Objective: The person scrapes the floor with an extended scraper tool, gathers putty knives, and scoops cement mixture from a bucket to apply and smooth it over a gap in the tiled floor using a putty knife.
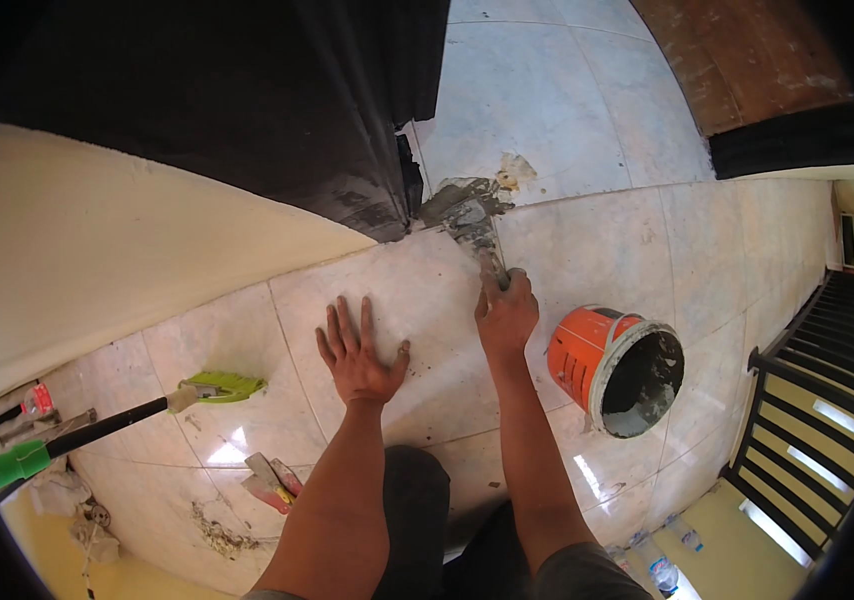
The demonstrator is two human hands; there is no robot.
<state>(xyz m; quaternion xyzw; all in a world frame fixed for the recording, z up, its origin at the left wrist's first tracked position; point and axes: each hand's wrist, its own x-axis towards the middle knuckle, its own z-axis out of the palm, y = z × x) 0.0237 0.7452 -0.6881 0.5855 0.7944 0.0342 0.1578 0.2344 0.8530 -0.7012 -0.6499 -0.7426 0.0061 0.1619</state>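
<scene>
My left hand (359,365) lies flat on the pale tiled floor (587,260), fingers spread, holding nothing. My right hand (507,312) is closed around the handle of a trowel (477,225), whose flat blade is smeared with grey mortar. Beneath and beside the blade, wet mortar (444,203) is spread on the floor by the foot of a dark door frame (402,185). A crumbly tan patch (516,172) lies just past it. To the right of my right hand, an orange bucket (575,352) with a grey-coated inside leans with its mouth towards me.
At left lie a green broom (227,387) and two red-handled scrapers (272,484), near mortar crumbs (219,532). A black railing (807,400) borders the right side, with plastic bottles (663,573) below. A cream wall (137,245) runs along the left.
</scene>
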